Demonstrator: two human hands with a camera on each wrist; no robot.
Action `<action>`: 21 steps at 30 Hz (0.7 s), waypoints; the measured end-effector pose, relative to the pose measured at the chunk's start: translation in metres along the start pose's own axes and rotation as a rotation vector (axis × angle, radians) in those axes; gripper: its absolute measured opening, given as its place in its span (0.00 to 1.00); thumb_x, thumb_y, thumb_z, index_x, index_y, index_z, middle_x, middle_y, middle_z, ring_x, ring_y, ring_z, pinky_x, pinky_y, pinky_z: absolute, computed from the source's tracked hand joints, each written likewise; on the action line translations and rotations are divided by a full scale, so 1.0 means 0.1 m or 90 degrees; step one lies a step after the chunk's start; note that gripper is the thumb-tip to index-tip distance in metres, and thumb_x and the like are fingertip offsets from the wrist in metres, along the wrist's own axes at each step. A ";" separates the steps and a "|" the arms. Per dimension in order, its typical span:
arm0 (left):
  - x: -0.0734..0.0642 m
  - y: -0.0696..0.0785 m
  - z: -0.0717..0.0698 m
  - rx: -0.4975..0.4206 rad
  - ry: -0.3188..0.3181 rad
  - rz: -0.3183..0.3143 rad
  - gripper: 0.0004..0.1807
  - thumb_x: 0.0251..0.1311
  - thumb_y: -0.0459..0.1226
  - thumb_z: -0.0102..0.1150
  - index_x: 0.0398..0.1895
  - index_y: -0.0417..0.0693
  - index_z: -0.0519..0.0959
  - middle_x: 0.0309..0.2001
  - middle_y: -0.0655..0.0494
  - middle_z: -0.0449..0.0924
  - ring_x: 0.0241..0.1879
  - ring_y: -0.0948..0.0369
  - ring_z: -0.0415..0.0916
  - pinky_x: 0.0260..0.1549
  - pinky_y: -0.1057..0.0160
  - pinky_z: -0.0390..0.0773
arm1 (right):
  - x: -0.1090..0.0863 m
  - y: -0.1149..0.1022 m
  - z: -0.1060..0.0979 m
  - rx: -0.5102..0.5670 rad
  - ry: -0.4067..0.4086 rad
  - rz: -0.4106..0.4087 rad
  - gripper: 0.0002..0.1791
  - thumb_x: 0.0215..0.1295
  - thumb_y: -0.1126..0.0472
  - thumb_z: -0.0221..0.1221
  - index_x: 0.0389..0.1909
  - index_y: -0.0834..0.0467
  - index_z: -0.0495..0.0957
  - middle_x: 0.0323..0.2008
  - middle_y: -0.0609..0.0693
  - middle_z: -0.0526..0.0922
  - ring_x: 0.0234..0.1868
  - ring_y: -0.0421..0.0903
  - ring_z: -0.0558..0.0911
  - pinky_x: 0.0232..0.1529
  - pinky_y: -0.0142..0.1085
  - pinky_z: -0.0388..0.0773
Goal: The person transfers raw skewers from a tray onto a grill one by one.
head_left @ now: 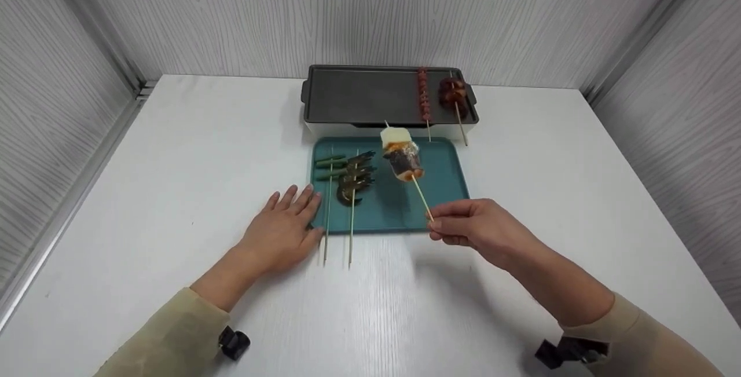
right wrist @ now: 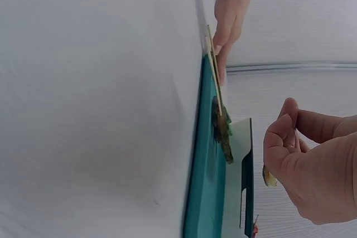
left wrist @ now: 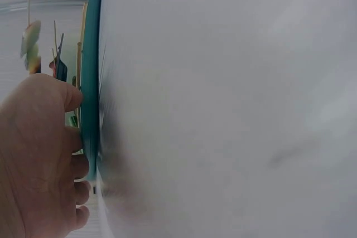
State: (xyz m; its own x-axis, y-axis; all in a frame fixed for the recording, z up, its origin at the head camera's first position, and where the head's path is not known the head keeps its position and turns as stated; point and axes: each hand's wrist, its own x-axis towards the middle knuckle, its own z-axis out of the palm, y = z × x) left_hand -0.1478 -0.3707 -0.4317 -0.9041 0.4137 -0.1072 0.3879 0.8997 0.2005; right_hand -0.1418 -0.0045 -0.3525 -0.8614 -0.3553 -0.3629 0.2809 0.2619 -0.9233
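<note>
In the head view my right hand [head_left: 483, 229] pinches the bare stick end of a food skewer [head_left: 403, 157] that has a pale block at its tip and browned, dark-sided pieces below. The skewer tilts up and away over a teal tray [head_left: 443, 171]. My left hand [head_left: 281, 235] lies with straight fingers at the tray's left edge, its fingertips and thumb touching the rim. On the tray's left side lie a shrimp skewer [head_left: 354, 183] and a green vegetable skewer [head_left: 331, 162], their sticks jutting over the near edge. In the right wrist view the right hand mostly hides its skewer.
Behind the tray stands a dark grill plate [head_left: 365, 94] on a white base. Along its right part lie a thin red skewer [head_left: 424, 94] and a thicker reddish-brown skewer [head_left: 452, 96], sticks toward me. Pale panels [head_left: 347, 12] enclose the white table [head_left: 173, 151].
</note>
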 end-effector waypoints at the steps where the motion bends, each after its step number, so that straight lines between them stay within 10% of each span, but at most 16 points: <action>1: 0.00 0.00 0.00 0.000 0.001 0.000 0.39 0.83 0.53 0.41 0.85 0.39 0.53 0.84 0.40 0.48 0.83 0.39 0.42 0.79 0.37 0.44 | 0.01 -0.05 0.00 -0.003 0.003 -0.005 0.19 0.74 0.64 0.66 0.60 0.71 0.82 0.46 0.55 0.89 0.47 0.44 0.88 0.59 0.39 0.83; 21: 0.00 0.00 0.01 -0.007 0.009 -0.005 0.38 0.82 0.53 0.41 0.85 0.39 0.54 0.84 0.41 0.49 0.83 0.40 0.43 0.79 0.37 0.45 | 0.88 -0.66 -0.05 0.028 0.124 -0.006 0.18 0.76 0.66 0.64 0.62 0.68 0.81 0.46 0.55 0.89 0.44 0.42 0.87 0.50 0.33 0.83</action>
State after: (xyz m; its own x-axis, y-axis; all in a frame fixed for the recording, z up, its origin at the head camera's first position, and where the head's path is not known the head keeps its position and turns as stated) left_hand -0.1474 -0.3702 -0.4324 -0.9097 0.4042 -0.0951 0.3785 0.9014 0.2104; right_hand -0.2386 -0.0484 -0.3228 -0.9288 -0.1761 -0.3262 0.2862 0.2184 -0.9329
